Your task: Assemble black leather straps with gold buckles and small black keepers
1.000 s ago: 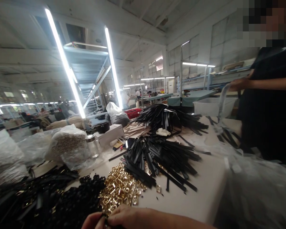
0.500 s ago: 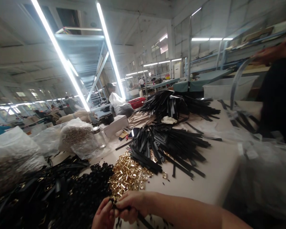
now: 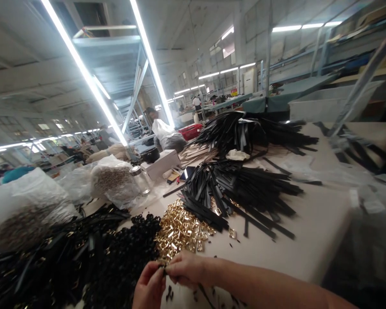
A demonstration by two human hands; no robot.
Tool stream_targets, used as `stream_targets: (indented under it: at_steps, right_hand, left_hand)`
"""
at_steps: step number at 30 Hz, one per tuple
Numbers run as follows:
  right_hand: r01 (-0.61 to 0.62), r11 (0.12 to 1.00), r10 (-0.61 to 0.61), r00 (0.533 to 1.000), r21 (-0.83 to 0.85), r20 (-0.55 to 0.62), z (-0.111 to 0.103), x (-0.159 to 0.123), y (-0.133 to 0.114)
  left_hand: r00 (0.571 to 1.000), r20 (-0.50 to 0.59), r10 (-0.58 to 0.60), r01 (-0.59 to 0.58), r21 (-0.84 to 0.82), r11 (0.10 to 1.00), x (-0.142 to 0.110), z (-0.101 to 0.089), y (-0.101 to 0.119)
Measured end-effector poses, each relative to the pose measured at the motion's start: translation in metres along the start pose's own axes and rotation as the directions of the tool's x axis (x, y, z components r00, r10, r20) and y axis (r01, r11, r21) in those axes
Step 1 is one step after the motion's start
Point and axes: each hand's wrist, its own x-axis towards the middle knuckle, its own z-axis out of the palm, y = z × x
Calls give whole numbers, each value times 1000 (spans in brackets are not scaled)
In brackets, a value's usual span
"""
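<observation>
Low in the head view, my left hand [image 3: 149, 284] and my right hand [image 3: 187, 269] meet fingertip to fingertip. Both are closed, pinching the end of a narrow black strap [image 3: 206, 296], whose tail runs down under my right hand. What else may sit between the fingertips is too small and covered to make out. Just beyond my hands lies a heap of gold metal buckles [image 3: 180, 229]. To its left spreads a pile of small black loops [image 3: 131, 244]. Behind the buckles, a fan of loose black straps [image 3: 244, 184] covers the table.
Finished-looking black straps with gold buckles [image 3: 61, 253] pile up on the left. Behind them stand clear plastic bags [image 3: 112, 180], a glass jar [image 3: 140, 180] and a white box [image 3: 161, 165]. A larger strap bundle [image 3: 231, 133] lies farther back on the table [image 3: 315, 223].
The scene has shifted right in the view. My hands stay together at the strap's end, the right one slightly turned. The person at the right has mostly left the view.
</observation>
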Motion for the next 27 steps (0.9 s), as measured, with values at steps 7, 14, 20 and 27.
stream_targets:
  at_steps: [7, 14, 20, 27]
  right_hand:
    - [14, 969, -45, 991, -246, -123, 12, -18, -29]
    - [94, 962, -114, 991, -256, -64, 8, -17, -28]
    - [130, 950, -149, 988, -284, -45, 3, -17, -26]
    - [85, 982, -85, 996, -168, 8, 1, -16, -25]
  left_hand:
    - [991, 97, 88, -84, -46, 995, -18, 4, 14]
    - [922, 101, 373, -385, 165, 908, -17, 0, 8]
    - [953, 79, 292, -299, 91, 950, -19, 3, 10]
    - [980, 76, 181, -182, 2, 983, -13, 2, 9]
